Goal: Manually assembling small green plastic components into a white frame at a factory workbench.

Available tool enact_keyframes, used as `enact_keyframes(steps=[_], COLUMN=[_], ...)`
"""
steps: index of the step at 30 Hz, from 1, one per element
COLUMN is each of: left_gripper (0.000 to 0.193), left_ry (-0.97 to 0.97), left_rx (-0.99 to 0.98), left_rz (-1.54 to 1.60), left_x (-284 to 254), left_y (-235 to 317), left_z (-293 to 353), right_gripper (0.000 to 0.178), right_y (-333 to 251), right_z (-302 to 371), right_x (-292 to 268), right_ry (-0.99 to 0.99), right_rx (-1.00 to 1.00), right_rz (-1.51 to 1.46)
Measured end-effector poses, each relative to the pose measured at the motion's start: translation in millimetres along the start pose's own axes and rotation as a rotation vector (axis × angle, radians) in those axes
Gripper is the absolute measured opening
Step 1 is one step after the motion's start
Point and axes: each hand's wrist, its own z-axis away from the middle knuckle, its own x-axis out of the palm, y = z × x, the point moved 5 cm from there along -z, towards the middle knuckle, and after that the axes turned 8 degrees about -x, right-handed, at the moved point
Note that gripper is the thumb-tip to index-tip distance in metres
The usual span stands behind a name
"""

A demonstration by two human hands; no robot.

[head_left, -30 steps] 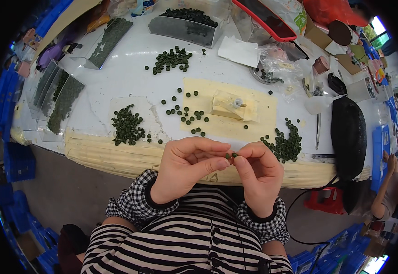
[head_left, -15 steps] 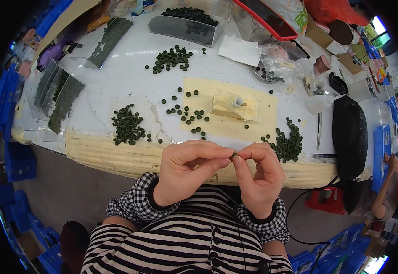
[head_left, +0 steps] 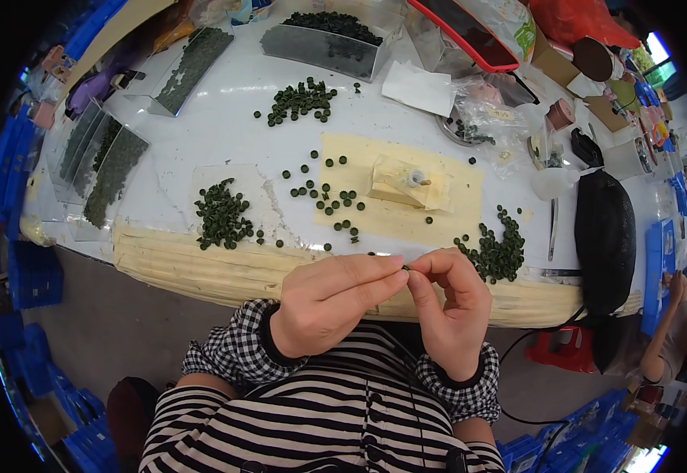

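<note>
Over the table's front edge, my left hand (head_left: pixel 324 299) and my right hand (head_left: pixel 452 307) meet fingertip to fingertip. Both pinch one small dark green round piece (head_left: pixel 406 268), mostly hidden by the fingers. Similar round pieces lie scattered behind my hands, with one heap (head_left: pixel 500 251) to the right. Left of my hands is a pile of dark green curved pieces (head_left: pixel 219 217). A yellow block (head_left: pixel 391 191) with a small pale cup (head_left: pixel 416 177) on it stands on a yellow sheet (head_left: pixel 458 221).
Another heap of green pieces (head_left: pixel 300 102) lies farther back. Clear bins of green pieces (head_left: pixel 324 49) stand behind and left. A red-cased phone (head_left: pixel 470 35), white tissue (head_left: pixel 418 88), tweezers (head_left: pixel 552 229) and black mesh-covered object (head_left: pixel 602 240) are at the right. A padded strip (head_left: pixel 178 264) lines the front edge.
The fingers of my left hand have straightened and drawn together at the small green piece. My right hand keeps its pinch. The view has shifted slightly.
</note>
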Motion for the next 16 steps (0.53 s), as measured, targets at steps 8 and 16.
enact_keyframes(steps=[8, 16], left_gripper=[0.029, 0.036], left_ry=[0.009, 0.033], left_rx=[0.052, 0.044], left_rz=[-0.082, -0.104], left_x=[1.8, 3.5], left_y=[3.3, 3.3], left_z=[2.0, 3.3], right_gripper=[0.008, 0.011], right_y=[-6.5, -13.8], right_z=[2.5, 5.3], right_x=[1.0, 2.3], right_ry=[0.004, -0.011], right_rx=[-0.009, -0.104], right_rz=[0.082, 0.15])
